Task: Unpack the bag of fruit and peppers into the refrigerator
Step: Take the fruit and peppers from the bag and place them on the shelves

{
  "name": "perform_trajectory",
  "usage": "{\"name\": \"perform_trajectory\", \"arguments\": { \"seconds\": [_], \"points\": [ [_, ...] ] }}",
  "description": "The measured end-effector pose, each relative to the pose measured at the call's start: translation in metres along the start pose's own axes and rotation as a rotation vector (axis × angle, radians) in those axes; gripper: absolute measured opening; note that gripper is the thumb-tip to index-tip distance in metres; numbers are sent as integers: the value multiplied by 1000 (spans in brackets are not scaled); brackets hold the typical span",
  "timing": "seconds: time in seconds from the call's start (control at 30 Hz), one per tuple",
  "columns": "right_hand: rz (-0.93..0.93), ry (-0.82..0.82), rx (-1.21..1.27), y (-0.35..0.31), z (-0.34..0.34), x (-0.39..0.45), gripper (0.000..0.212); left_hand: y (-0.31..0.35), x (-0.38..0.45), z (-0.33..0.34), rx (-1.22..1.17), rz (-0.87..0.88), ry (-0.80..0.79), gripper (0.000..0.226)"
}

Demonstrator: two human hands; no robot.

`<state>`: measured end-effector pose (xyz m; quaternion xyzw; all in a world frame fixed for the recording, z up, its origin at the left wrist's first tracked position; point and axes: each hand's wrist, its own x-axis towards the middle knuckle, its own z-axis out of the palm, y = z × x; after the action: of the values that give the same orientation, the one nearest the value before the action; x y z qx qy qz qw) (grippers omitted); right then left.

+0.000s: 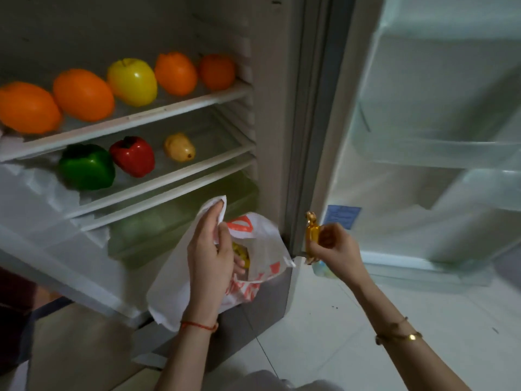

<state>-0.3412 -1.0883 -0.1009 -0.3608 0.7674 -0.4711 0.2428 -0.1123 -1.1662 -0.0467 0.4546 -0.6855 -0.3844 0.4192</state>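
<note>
White bag with orange-red print, gold wrapper, orange fruits flanking a yellow apple, green pepper, red pepper

A home kitchen, seen at an open household refrigerator.

The tall white refrigerator stood open on a pale tiled floor, its door swung wide with moulded plastic bins. Glass shelves with white rims carried round orange fruit, a yellow apple-shaped fruit, and a glossy green bell pepper beside a red one. A thin white plastic shopping bag with orange print was at the fridge front.
</note>
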Motion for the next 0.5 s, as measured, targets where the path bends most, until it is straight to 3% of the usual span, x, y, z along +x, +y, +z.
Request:
{"name": "perform_trajectory", "arguments": {
  "seconds": [0.2, 0.33, 0.5],
  "points": [
    [189, 122, -69, 32, -42, 14, 25, 7, 2, 18, -1, 27, -11, 44],
    [281, 88, -220, 47, -42, 36, 16, 5, 0, 20, 8, 12, -29, 45],
    [402, -47, -388, 69, -16, 62, 25, 4, -3, 16, 26, -7, -9, 44]
  ]
}}
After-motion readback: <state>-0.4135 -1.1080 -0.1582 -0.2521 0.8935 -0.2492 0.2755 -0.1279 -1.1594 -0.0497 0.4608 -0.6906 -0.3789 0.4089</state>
